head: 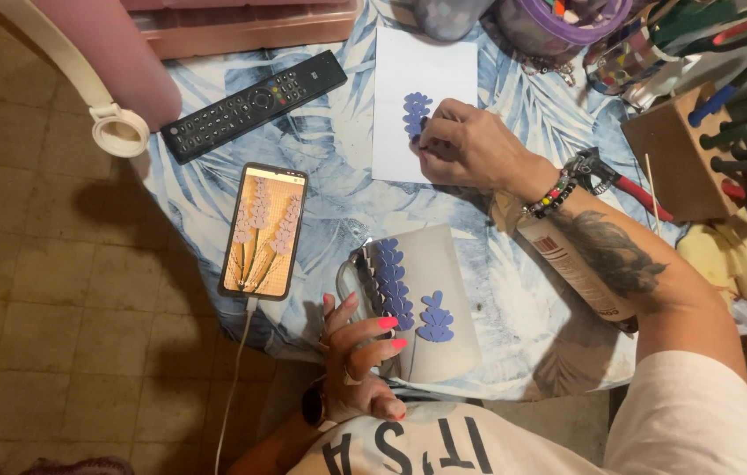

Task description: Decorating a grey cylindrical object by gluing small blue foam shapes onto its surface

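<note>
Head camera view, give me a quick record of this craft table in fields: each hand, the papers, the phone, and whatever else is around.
Right hand: pressing on a blue petal cutout on a white sheet
Left hand: fingertips on a strip of blue petal pieces at the edge of a grey card
Loose piece: second blue cutout on the grey card
Phone: lit, showing purple flower stems, cable plugged in
Remote control: black, above the phone
Table cover: blue leaf print
Tool block: wooden, far right

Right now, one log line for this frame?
right hand: presses purple petals on white paper | left hand: on grey card | phone: beside
</note>
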